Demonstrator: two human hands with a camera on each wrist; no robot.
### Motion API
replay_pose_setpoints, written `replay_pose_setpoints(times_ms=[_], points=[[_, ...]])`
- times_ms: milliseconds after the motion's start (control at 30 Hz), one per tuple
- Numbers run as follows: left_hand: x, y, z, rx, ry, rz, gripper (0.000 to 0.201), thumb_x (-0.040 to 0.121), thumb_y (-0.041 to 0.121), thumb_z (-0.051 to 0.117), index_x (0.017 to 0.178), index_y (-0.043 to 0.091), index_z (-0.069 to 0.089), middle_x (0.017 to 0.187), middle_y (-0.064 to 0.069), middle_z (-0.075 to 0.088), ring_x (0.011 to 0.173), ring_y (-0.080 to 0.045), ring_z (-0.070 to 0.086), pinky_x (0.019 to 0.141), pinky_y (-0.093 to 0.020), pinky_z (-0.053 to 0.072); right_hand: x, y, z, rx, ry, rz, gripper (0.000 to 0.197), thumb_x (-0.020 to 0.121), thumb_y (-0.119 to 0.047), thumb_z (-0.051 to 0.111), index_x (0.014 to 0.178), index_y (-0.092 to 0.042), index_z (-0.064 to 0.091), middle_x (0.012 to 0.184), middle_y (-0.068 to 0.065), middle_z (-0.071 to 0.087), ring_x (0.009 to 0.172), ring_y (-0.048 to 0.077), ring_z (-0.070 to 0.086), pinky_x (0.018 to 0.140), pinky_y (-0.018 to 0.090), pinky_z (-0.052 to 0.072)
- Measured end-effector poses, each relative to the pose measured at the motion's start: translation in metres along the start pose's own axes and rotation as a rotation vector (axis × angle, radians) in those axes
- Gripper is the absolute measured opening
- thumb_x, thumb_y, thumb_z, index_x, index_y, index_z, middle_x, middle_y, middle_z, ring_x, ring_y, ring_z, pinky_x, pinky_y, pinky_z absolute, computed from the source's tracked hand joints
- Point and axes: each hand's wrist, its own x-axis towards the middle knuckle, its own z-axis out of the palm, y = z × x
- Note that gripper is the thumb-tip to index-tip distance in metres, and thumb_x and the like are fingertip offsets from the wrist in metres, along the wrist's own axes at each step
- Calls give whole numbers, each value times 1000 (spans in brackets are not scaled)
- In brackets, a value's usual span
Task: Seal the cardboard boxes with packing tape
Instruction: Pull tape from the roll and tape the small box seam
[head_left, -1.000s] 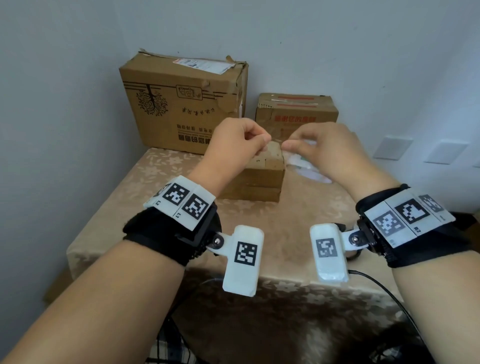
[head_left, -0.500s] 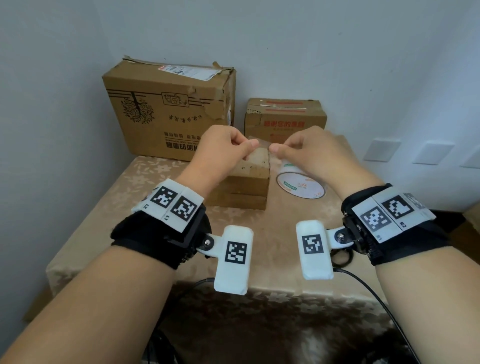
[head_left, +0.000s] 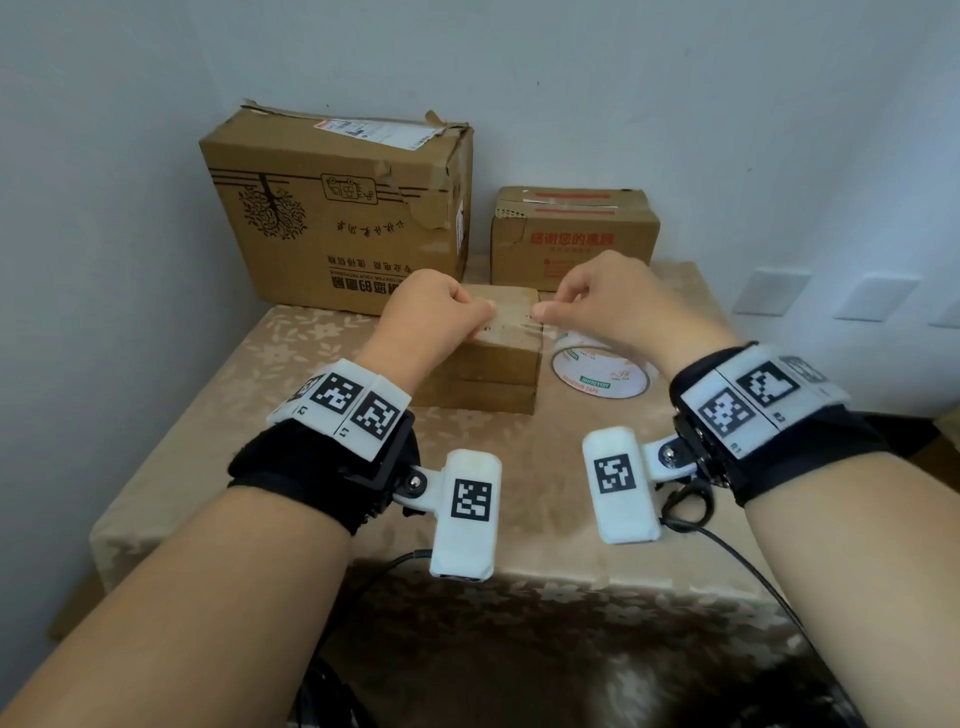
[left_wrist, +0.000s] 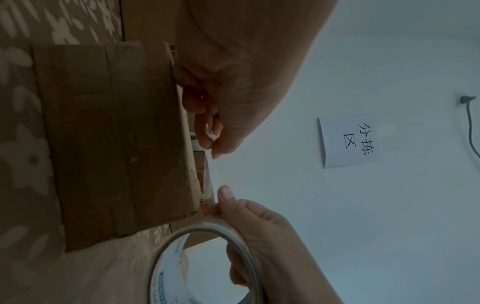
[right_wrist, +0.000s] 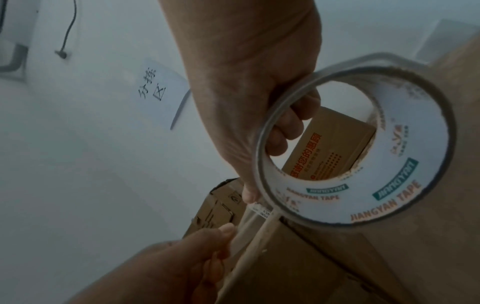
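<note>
Both forearms reach forward over the tabletop (head_left: 291, 364), wrists level. Left hand (head_left: 431, 322), knuckles up, pinches the free end of the clear tape strip (head_left: 514, 317) in a clenched grip. Right hand (head_left: 608, 301) holds the packing tape roll (head_left: 602, 374), fingers hooked through its core, thumb on the rim. Strip spans just above the small flat cardboard box (head_left: 498, 358); contact unclear. Large box (head_left: 332, 218) and red-lettered box (head_left: 571, 239) stand behind, against the wall. Left fingertips hidden in the head view.
</note>
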Motion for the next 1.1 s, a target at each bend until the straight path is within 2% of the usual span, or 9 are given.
replay_pose_setpoints(times_ms=[200,333,433,600,733,833,900,1000,1100], points=[[7,-1,1,166,29,3,42,88,39,63,68,3,67,52,-2,47,53,-12,46,63,-25,36,20,-11,-6,-92,-90,-15,28,80,-50,71,68,-24,68,91,-6,68,99,17,61,92,45,49],[12,-2,5,268,4,-6,44,88,43,61,75,1,70,51,-1,43,54,-19,45,60,-27,34,29,-12,-5,-166,-141,-14,33,80,-47,71,72,-16,68,91,-2,68,96,19,61,91,44,50],[17,-3,7,298,-21,-20,42,88,43,61,80,3,70,56,-2,47,65,-23,49,62,-28,36,32,-11,-2,-146,-154,-7,32,79,-47,73,83,-16,69,104,-1,68,103,20,60,94,44,48],[20,-5,10,313,-28,-9,40,87,43,62,70,6,67,54,0,50,64,-23,51,61,-28,35,33,-7,-2,-135,-169,-11,34,80,-46,73,90,-13,73,109,1,68,108,20,58,96,41,47],[21,-6,12,340,-35,-5,40,86,44,62,65,10,60,55,-3,51,65,-24,52,60,-29,35,32,-5,-2,-129,-165,-20,33,80,-45,73,78,-12,72,95,-2,68,101,19,60,90,37,47],[21,-5,14,375,-27,24,44,85,46,63,62,12,47,74,-12,60,74,-29,55,62,-31,38,33,-4,0,-141,-157,-21,34,79,-45,73,80,-11,74,94,1,69,99,20,61,91,41,49],[20,-4,14,399,-22,32,47,85,47,63,59,13,43,76,-12,60,77,-31,56,61,-31,37,34,-3,1,-137,-159,-29,40,79,-47,73,81,-7,75,91,4,70,98,20,61,91,41,49],[18,-4,14,398,-34,29,45,86,46,62,61,12,47,86,-15,61,84,-35,60,61,-32,35,32,0,1,-97,-171,-43,49,79,-51,71,84,-3,73,74,-3,61,93,16,58,85,32,46],[18,-3,12,349,-58,18,47,90,45,57,74,2,57,99,-20,59,97,-40,59,66,-35,42,30,4,-1,12,-180,-18,38,78,-45,75,77,-8,73,69,-7,59,89,14,56,84,31,45]])
